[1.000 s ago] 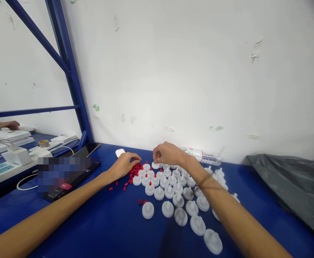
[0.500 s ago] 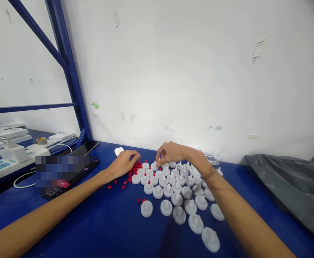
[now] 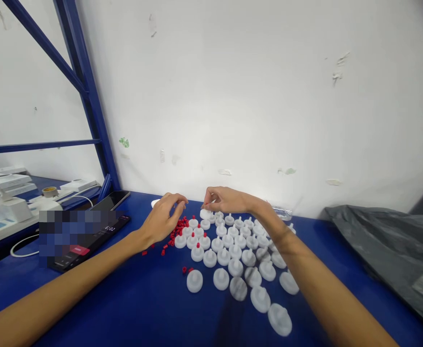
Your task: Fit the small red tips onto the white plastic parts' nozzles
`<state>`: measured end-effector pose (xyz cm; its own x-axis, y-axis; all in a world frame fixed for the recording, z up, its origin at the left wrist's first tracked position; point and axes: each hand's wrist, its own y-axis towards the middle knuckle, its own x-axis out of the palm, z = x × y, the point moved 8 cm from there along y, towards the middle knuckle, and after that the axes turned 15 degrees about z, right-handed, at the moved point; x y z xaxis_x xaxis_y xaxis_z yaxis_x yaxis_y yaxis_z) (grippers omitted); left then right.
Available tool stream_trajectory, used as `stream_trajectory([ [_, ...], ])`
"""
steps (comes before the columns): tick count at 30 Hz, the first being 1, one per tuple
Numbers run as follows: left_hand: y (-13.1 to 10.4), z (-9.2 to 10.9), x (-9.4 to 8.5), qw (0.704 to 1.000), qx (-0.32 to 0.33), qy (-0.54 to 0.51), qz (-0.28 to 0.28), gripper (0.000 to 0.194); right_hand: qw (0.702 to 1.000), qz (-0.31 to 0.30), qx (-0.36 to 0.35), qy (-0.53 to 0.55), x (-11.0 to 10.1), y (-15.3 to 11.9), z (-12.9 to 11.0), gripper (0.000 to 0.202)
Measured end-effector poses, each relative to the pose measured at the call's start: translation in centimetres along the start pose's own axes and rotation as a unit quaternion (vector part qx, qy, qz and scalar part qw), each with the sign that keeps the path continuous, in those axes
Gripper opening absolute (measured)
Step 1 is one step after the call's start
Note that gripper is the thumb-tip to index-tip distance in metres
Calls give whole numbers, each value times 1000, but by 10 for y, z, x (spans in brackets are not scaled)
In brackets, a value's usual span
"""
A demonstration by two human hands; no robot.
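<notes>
While the right hand point(image 3: 223, 198) is up near the wall point(image 3: 197, 120), its fingers look pinched on a white piece point(image 3: 206, 213), approx. at 8 o'clock from that hand's middle. Can't tell how much of it the fingers hide. The left hand point(image 3: 162, 218) is at abt 9 o'clock from the right one; its fingers are bent w/ a narrow gap, & I can't tell if a small bit is in them. Red bits point(image 3: 181, 225) lie in a heap at 4 o'clock from the left hand, on the blue surface point(image 3: 142, 299).

To do this bit well, I'd say: hold the white piece by its rim, not too hard, & keep it level. Keep the right wrist high, b/c the other white pieces point(image 3: 224, 257) stand close at 5 o'clock & a bump could tip them. Put it down flat & slow. Take red bits one at a time w/ just the tips, b/c they're tiny & could roll. Mind the red-tipped pieces point(image 3: 197, 254) at 7 o'clock.
</notes>
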<state>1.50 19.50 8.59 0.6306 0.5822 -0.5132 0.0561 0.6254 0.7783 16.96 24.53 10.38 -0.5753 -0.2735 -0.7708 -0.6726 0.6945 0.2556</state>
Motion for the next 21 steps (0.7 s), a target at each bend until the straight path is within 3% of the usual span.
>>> stream_trajectory([
  [5,-7,20,4,996,73,-2,-50,23,998,-49,-3,34,16,-2,-14,19],
  [14,-18,47,10,971,211,8,-116,17,987,-104,16,122,24,-9,-24,48],
  [17,-16,45,7,970,223,5,-95,18,978,-107,26,175,24,-9,-28,46],
  [21,-9,37,-2,974,224,23,-19,25,959,-120,39,253,25,-10,-33,47],
])
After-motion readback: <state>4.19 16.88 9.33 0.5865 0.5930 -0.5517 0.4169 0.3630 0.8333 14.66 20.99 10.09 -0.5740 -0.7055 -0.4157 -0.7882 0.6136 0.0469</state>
